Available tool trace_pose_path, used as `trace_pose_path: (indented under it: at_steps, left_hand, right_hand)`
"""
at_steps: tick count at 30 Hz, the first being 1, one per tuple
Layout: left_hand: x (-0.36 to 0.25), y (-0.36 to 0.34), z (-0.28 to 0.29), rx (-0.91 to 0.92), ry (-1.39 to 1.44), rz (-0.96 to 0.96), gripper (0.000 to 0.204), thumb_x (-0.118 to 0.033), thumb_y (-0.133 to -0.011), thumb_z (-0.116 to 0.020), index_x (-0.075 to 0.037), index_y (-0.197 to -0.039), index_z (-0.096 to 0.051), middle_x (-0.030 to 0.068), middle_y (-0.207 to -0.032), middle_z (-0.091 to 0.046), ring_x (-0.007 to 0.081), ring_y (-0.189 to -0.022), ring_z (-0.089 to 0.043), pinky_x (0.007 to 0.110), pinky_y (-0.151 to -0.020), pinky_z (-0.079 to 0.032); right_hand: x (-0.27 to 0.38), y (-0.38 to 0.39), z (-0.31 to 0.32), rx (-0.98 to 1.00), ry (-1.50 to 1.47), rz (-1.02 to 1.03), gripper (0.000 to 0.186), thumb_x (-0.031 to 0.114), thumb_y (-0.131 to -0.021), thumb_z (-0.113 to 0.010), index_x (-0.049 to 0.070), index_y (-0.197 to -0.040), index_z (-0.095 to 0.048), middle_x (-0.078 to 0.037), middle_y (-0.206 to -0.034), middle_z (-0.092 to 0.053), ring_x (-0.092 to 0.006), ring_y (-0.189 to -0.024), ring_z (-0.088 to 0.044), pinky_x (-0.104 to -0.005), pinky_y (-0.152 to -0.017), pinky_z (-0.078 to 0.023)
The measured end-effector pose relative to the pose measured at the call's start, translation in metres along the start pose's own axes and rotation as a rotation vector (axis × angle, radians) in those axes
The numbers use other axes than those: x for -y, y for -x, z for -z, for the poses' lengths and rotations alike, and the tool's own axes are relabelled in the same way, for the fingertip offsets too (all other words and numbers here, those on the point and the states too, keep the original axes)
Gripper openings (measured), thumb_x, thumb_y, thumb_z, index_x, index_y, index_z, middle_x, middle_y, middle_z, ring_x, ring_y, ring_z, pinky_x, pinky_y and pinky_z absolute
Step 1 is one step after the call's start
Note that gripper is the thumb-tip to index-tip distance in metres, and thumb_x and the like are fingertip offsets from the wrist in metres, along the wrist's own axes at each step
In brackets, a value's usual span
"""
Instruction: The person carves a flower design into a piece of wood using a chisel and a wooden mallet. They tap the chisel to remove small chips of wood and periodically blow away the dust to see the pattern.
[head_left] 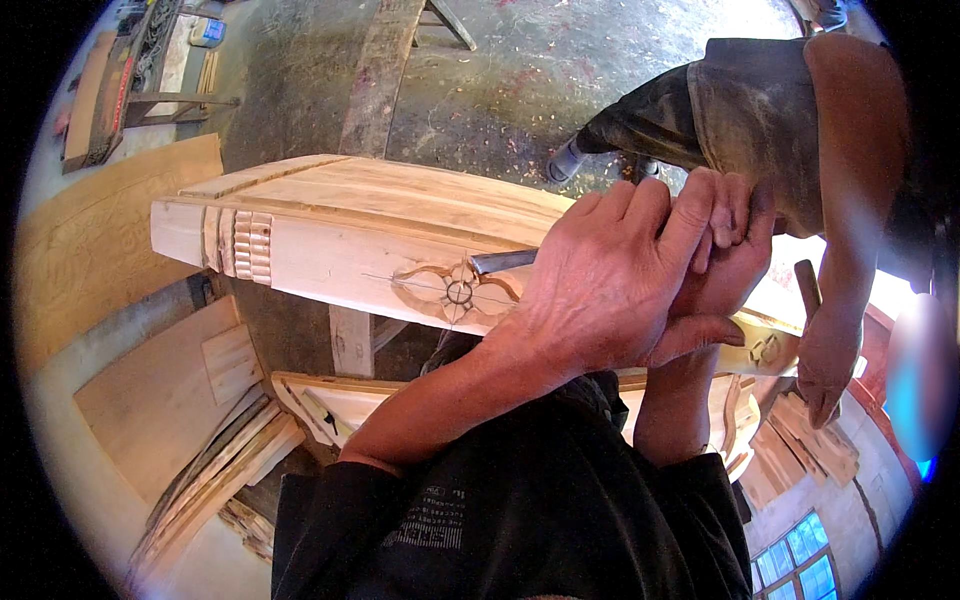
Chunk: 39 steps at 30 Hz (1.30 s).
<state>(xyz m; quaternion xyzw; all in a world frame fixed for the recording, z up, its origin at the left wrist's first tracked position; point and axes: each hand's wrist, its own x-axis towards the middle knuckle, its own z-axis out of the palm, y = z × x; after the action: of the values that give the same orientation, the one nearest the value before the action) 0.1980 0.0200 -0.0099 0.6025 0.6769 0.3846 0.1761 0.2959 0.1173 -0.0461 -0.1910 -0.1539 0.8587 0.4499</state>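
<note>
A long pale wooden piece [330, 265] lies across in front of me, with a ribbed band near its left end. On its near face is a partly carved flower [459, 293] with curling leaves and pencilled cross lines. The steel blade of a carving chisel [505, 261] points left, its tip at the flower's upper edge. My left hand [610, 275] is closed over the chisel, back upward. Behind it and partly covered, my right hand [735, 255] is closed at the handle end. Both hands hide the handle.
At right another person's hand [828, 365] is beside an upright wooden handle [808, 290], near a second carved flower [768, 349]. Timber strips [215, 480] and a board [175, 400] are at lower left. A bench [150, 85] stands at far left. Shavings dot the floor.
</note>
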Motion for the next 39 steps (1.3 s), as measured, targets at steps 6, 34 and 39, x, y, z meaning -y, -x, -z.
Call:
trace_pose_path:
  at_steps: [6,34,39]
  left_hand:
    - [-0.001,0.002,-0.006,0.044,0.002,0.044,0.11,-0.068,-0.068,-0.081,0.004,-0.143,-0.046,0.0146,-0.093,-0.064,0.0343,-0.08,-0.066,0.043,-0.07,-0.056]
    - [-0.008,0.141,0.006,-0.073,-0.033,-0.345,0.04,-0.038,-0.092,-0.078,-0.003,-0.11,-0.07,0.0143,-0.1,-0.075,0.0322,-0.093,-0.075,0.044,-0.088,-0.063]
    - [-0.016,0.094,0.01,-0.135,-0.113,-0.395,0.043,-0.036,-0.093,-0.074,-0.001,-0.116,-0.068,0.0207,-0.118,-0.07,0.0346,-0.114,-0.068,0.047,-0.099,-0.058]
  right_hand:
    - [-0.005,0.018,-0.027,-0.416,-0.453,-0.005,0.058,0.044,-0.112,-0.033,0.019,-0.06,-0.035,0.0,-0.058,-0.036,-0.0123,-0.041,-0.03,-0.0263,-0.039,-0.028]
    - [0.041,-0.009,-0.008,0.052,-0.189,-0.116,0.038,0.024,-0.106,-0.043,0.011,-0.071,-0.04,-0.003,-0.068,-0.042,-0.0107,-0.048,-0.035,-0.0262,-0.048,-0.032]
    - [0.028,-0.016,-0.02,0.143,-0.13,-0.173,0.035,0.02,-0.105,-0.043,0.011,-0.072,-0.04,-0.002,-0.068,-0.042,-0.0104,-0.048,-0.035,-0.0262,-0.049,-0.033]
